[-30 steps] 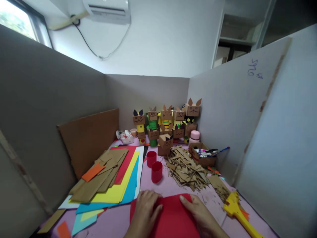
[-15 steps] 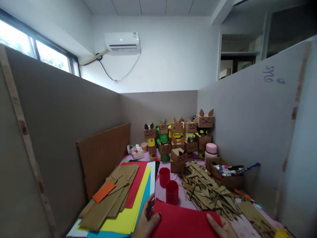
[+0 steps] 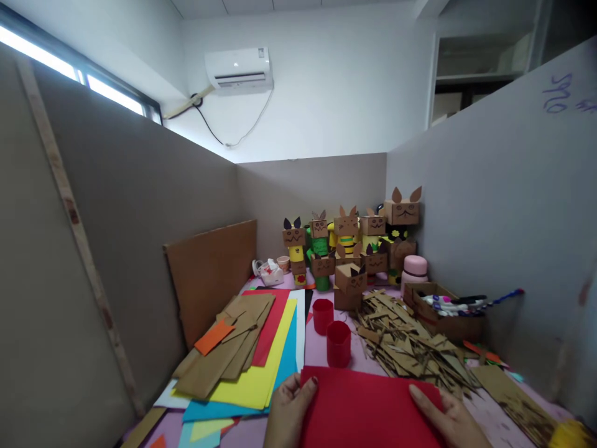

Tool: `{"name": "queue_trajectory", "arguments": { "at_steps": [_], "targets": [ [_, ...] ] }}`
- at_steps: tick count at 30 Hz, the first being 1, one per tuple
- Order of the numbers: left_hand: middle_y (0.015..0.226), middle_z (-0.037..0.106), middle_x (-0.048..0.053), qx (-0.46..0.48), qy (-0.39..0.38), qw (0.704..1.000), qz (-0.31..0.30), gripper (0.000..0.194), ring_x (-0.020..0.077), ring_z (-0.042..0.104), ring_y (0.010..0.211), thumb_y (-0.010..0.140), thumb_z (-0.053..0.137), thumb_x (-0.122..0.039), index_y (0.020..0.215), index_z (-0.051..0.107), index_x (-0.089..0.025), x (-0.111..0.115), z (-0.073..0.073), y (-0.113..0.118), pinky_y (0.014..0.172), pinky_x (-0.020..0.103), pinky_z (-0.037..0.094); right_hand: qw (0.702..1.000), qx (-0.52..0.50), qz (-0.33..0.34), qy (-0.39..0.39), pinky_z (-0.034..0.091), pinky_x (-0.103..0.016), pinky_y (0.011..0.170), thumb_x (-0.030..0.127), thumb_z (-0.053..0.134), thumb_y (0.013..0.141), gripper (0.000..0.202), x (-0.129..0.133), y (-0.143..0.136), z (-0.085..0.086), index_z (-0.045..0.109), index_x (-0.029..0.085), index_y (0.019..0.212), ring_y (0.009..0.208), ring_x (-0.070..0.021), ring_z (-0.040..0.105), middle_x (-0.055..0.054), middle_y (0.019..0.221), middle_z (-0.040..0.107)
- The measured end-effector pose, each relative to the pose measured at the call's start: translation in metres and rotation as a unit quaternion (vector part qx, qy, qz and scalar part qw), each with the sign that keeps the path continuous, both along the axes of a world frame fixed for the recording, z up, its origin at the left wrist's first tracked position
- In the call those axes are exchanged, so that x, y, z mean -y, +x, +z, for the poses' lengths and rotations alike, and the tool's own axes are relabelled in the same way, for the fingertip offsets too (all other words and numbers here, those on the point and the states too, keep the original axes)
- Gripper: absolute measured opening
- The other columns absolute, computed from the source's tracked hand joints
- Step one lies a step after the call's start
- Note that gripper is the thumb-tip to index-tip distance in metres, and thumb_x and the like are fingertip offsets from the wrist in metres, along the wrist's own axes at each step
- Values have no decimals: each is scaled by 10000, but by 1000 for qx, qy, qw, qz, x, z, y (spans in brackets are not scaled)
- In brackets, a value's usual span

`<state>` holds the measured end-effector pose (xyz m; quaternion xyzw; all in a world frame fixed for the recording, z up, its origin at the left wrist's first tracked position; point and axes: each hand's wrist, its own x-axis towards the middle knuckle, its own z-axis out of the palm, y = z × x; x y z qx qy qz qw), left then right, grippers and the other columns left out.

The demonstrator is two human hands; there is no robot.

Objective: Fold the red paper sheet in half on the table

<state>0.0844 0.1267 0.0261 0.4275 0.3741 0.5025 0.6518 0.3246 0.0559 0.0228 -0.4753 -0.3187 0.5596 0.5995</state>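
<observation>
I hold the red sheet (image 3: pixel 368 404) at the near edge of the tabletop (image 3: pixel 313 358), with both hands closed on it. Left hand (image 3: pixel 288 410): gripping the left edge, thumb laid on the upper face near the far left corner. Right hand (image 3: pixel 450 420): gripping the right edge, thumb laid on the upper face near the far right corner. The sheet's near edge runs out of my view.

Directly beyond the sheet I have two upright red tubes: the front tube (image 3: pixel 338 348) and the rear tube (image 3: pixel 323 317), standing close together. To the left, coloured sheets (image 3: pixel 242 393) lie stacked, with brown cardboard pieces (image 3: pixel 209 373) and an orange piece (image 3: pixel 214 337) on top. To the right, cardboard scraps (image 3: pixel 405 342) form a loose heap; just beyond it sits an open cardboard box (image 3: pixel 459 326) containing pens (image 3: pixel 454 303). A pink bottle (image 3: pixel 415 266) stands behind this box. Cardboard figures (image 3: pixel 351 281) with pointed ears are grouped at the rear partition (image 3: pixel 312 186).
</observation>
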Motion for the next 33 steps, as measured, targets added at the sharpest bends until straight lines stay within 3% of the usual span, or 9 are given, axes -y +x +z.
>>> {"name": "queue_trajectory", "arguments": {
  "at_steps": [4,9,18,25,29,33],
  "targets": [
    [562,668,18,14,8,1000,-4,364,198,645,595,551,770,-443,666,593,-147,5,1,1,594,286,466,1000,-19,7,3,525,-408,786,508,745,571,413,1,-4,-1,693,141,752,777,-305,697,-78,661,746],
    [594,688,28,46,17,998,-27,325,212,658,582,587,763,-391,730,621,-136,10,6,3,636,327,482,1000,11,1,-4,525,-400,798,504,735,590,419,-4,0,-8,677,137,783,825,-303,690,-80,745,755],
    [699,718,48,93,14,995,-36,345,228,678,693,565,784,-337,801,622,-144,7,-2,4,712,340,484,1000,6,-19,-1,530,-367,789,501,723,613,427,-10,9,-26,675,154,858,854,-292,684,-77,795,757],
    [588,690,6,73,-12,997,-21,290,188,654,603,614,752,-383,746,617,-162,7,-4,3,611,280,469,1000,-22,17,8,542,-357,726,460,720,646,389,-6,5,-21,684,159,890,802,-274,692,-71,778,756],
    [583,689,-3,58,-17,998,-2,292,159,631,549,602,760,-393,715,625,-159,6,-4,2,585,255,457,1000,-16,-12,20,542,-357,679,487,740,603,436,-7,2,-19,685,156,882,744,-269,692,-72,758,753],
    [589,697,-8,45,-26,999,9,332,163,640,579,532,794,-413,678,630,-164,4,2,-1,604,247,466,997,-12,-22,75,514,-320,720,451,732,636,356,-10,0,-17,667,191,871,825,-236,670,-40,826,744]
  ]
}}
